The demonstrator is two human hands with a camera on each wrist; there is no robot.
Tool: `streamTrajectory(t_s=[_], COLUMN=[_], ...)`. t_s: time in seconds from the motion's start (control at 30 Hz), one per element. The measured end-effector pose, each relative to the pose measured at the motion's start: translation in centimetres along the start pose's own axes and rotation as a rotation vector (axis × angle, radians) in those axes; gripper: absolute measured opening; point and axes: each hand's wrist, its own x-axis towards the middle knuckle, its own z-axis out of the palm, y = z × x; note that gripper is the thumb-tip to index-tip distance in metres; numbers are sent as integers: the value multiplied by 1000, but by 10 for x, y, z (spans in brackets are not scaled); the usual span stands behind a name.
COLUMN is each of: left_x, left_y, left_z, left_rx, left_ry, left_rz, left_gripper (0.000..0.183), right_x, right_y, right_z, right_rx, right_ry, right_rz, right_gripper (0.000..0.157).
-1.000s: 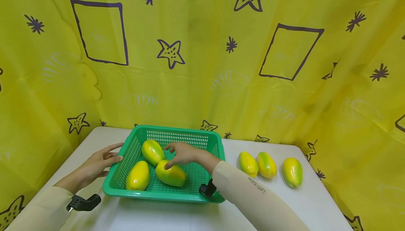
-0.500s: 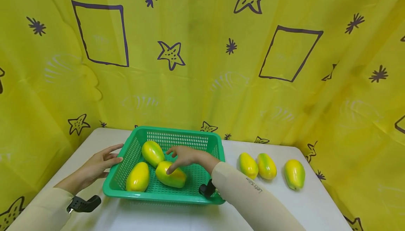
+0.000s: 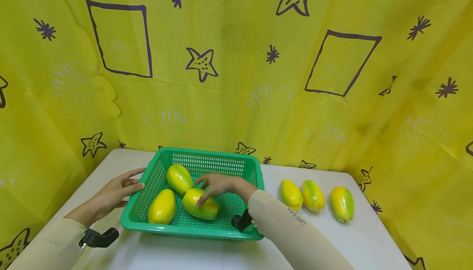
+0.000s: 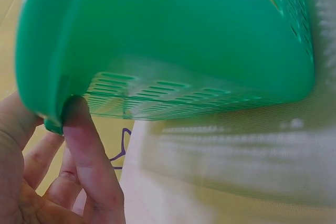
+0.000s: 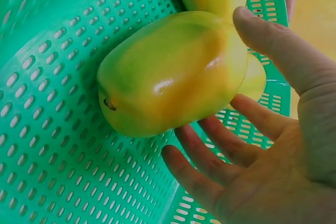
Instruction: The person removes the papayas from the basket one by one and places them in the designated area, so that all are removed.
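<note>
A green perforated plastic basket (image 3: 199, 232) stands on the white table with three yellow-green papayas inside. My left hand (image 3: 115, 192) grips its left rim; in the left wrist view a finger (image 4: 92, 161) hooks beneath the rim edge. Over the middle of the basket is my right hand (image 3: 218, 184), fingers spread around the nearest papaya (image 3: 196, 208). The right wrist view has the thumb (image 5: 262, 32) by one end of that papaya and the other fingertips along its side. Another papaya (image 3: 179, 179) lies behind it, and a third papaya (image 3: 161, 207) rests at the basket's left.
On the table (image 3: 369, 241) to the right of the basket, a papaya (image 3: 291, 195) and a second papaya (image 3: 313, 196) lie side by side. Farther right is a lone papaya (image 3: 342, 204). A yellow patterned curtain (image 3: 236, 109) surrounds the table's back and sides.
My right hand has shifted slightly to the right and nearer to me over the papaya. The lone papaya on the table has rocked a little. My left hand stays on the rim.
</note>
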Motion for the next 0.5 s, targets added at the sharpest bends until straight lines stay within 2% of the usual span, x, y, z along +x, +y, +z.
streamTrajectory(t_s=[0.27,0.5], left_x=[0,0], left_y=[-1,0], left_z=[0,0], left_rx=[1,-13], left_ry=[0,2], left_rz=[1,4], left_gripper=[78,78], right_x=[3,3], right_y=[3,5], right_z=[3,4], right_rx=[-26,15], right_ry=[-18,-16], right_rz=[15,21], right_gripper=[67,65])
